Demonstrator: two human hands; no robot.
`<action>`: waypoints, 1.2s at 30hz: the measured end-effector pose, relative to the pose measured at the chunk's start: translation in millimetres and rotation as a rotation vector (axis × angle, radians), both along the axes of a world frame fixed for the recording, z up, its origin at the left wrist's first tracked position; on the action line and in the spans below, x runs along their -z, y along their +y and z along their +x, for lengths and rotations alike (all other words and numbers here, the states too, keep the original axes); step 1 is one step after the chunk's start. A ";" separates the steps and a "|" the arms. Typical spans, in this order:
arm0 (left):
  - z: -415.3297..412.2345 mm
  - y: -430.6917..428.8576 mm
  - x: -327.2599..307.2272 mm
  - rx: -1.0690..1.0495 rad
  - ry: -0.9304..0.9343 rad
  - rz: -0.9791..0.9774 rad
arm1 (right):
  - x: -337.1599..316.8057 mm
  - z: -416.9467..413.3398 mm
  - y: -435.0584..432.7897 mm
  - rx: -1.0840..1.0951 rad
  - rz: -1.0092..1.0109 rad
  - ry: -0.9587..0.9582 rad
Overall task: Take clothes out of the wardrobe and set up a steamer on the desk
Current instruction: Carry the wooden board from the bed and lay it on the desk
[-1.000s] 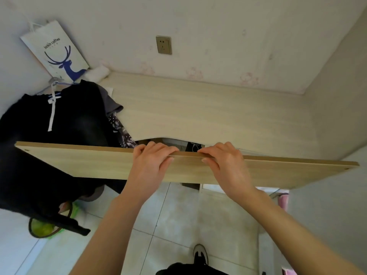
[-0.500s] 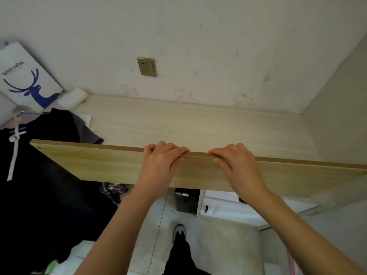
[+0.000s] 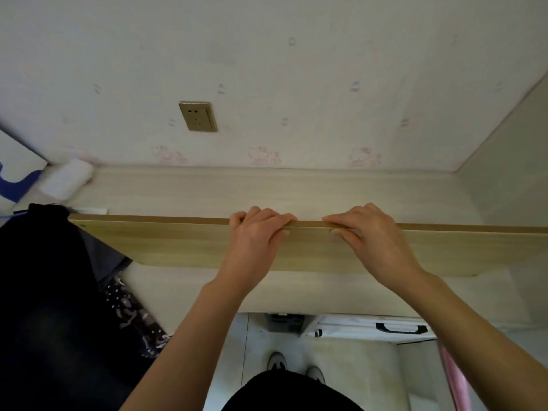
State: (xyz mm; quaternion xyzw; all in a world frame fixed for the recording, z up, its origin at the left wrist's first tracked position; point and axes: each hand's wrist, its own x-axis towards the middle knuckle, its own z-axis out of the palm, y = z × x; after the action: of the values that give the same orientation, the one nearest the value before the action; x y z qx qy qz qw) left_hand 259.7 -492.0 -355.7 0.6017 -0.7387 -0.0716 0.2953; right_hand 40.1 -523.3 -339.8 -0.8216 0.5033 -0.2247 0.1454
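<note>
A long light wooden board (image 3: 178,243) stands on its edge over the pale wooden desk (image 3: 267,191). My left hand (image 3: 255,235) and my right hand (image 3: 370,235) both grip its top edge near the middle, fingers curled over the far side. Dark clothes (image 3: 44,292) lie in a heap on the desk's left end, with a grey garment and a patterned one (image 3: 130,318) poking out beneath. No steamer is in view.
A wall socket (image 3: 198,116) sits above the desk. A white roll (image 3: 66,180) and a paper bag with a blue print (image 3: 14,173) stand at the back left. A side wall closes the desk on the right. Below are a tiled floor and my shoes (image 3: 277,361).
The board has moved forward over the desk and lower toward it, still in both hands. I have stepped closer, so the clothes heap and bag have slid to the left.
</note>
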 end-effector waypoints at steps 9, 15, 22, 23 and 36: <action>-4.4 -7.4 7.6 -0.028 0.007 0.073 | 6.4 -5.3 -15.3 -0.032 0.076 0.001; -4.6 -9.6 10.2 -0.036 0.021 0.121 | 11.5 -5.4 -20.8 -0.047 0.131 0.004; -0.1 -12.7 18.5 -0.021 0.034 0.181 | 15.3 -1.7 -24.7 -0.059 0.175 0.012; 0.5 -13.4 19.1 -0.026 0.033 0.189 | 15.8 -0.8 -25.8 -0.062 0.181 0.012; 19.1 -35.1 24.8 -0.026 0.026 0.242 | 21.5 17.7 -48.4 -0.069 0.236 0.049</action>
State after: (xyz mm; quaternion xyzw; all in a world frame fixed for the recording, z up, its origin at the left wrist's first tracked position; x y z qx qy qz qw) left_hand 278.8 -527.1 -380.5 0.6415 -0.7130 -0.1642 0.2307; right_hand 57.8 -571.7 -361.3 -0.8208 0.5013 -0.1385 0.2363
